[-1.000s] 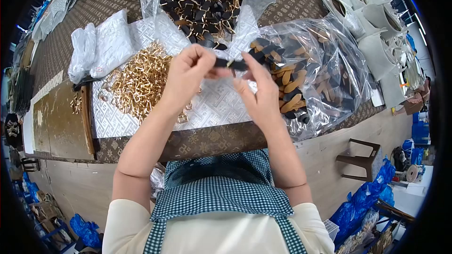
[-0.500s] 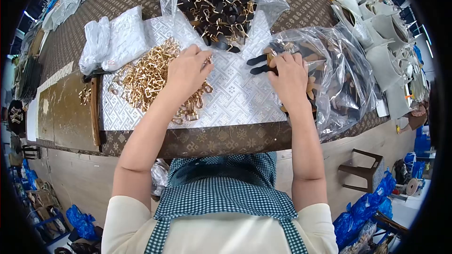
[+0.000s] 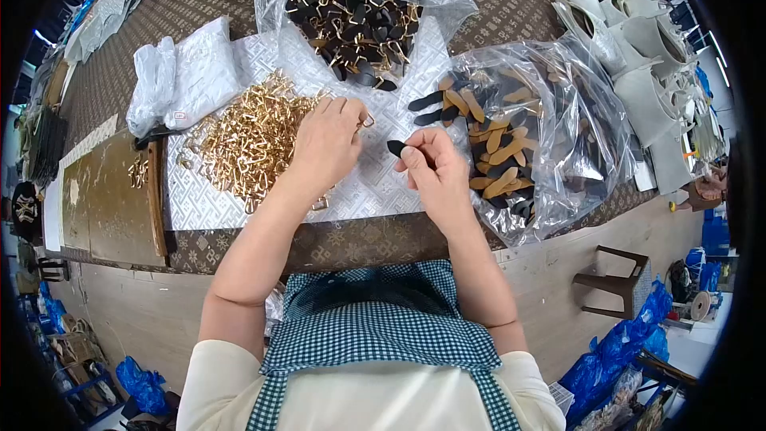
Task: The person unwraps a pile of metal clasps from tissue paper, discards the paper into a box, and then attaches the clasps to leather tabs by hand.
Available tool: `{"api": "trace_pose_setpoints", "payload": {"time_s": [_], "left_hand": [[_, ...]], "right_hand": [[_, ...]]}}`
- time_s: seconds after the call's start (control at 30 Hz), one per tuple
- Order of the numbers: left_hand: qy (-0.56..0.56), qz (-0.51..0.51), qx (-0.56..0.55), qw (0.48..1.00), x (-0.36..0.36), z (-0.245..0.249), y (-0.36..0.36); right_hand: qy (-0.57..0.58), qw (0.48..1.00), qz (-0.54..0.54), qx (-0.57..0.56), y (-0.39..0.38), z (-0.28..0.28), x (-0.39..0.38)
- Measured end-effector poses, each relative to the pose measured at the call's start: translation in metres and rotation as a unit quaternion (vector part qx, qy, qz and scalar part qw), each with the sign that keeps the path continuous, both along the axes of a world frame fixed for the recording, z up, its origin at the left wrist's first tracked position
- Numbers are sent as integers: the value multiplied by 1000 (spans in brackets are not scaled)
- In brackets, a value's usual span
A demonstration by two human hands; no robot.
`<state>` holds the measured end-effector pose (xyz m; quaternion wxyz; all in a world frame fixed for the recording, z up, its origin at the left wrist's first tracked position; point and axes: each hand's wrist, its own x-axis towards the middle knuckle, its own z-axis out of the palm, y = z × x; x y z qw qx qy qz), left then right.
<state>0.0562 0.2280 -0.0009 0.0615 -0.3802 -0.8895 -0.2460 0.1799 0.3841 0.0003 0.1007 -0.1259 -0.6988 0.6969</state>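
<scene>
I have a black strap (image 3: 396, 147) in the right hand (image 3: 435, 172), above the patterned white sheet (image 3: 391, 195). Thumb and fingers are closed on it; only the dark tip shows clearly, and the rest is hidden by the fingers. The left hand (image 3: 327, 140) is palm down with its fingers curled and nearly closed, and a gold clip (image 3: 367, 121) sticks out at the fingertips. I can't make out the clip's whole shape, as the fingers cover part of it.

Just beside the left hand, and partly hidden under it, is a heap of gold clips (image 3: 251, 140), too tangled to tell apart. Beyond the hands, an open clear bag (image 3: 447, 4) holds black and tan straps with gold clips on them (image 3: 355, 24); its far edge is cut off by my view. On the right, another clear bag (image 3: 586, 112) holds loose tan and black straps (image 3: 503, 144), some spilling out of its mouth. Glare and creases blur the ones deeper inside.

Left of the heap lie 2 white plastic packets (image 3: 187, 72) whose contents I can't make out. Nearer the edge of the worktop (image 3: 351, 247), a brown board (image 3: 112, 207) carries a few small gold pieces (image 3: 138, 174), with a wooden strip (image 3: 154, 199) along its right side.
</scene>
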Motion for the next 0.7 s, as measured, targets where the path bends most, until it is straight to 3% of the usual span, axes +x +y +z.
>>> {"api": "trace_pose_setpoints", "payload": {"time_s": [0.03,0.1,0.2,0.4,0.53,0.7], "left_hand": [[-4,-9,15,1000,2,2,0],[-170,-31,109,979,6,6,-1],[-381,-91,227,892,6,8,-5],[-383,-169,270,867,20,8,2],[-510,-142,324,784,19,16,0],[-577,-141,275,757,14,13,-4]], "right_hand": [[14,1000,-13,-24,-1,-3,0],[43,995,-40,-74,-1,-8,-1],[25,994,-38,-101,2,-8,-1],[29,991,-38,-128,-1,-7,-1],[71,995,-54,-40,-7,-1,2],[77,988,-22,133,-11,2,10]]}}
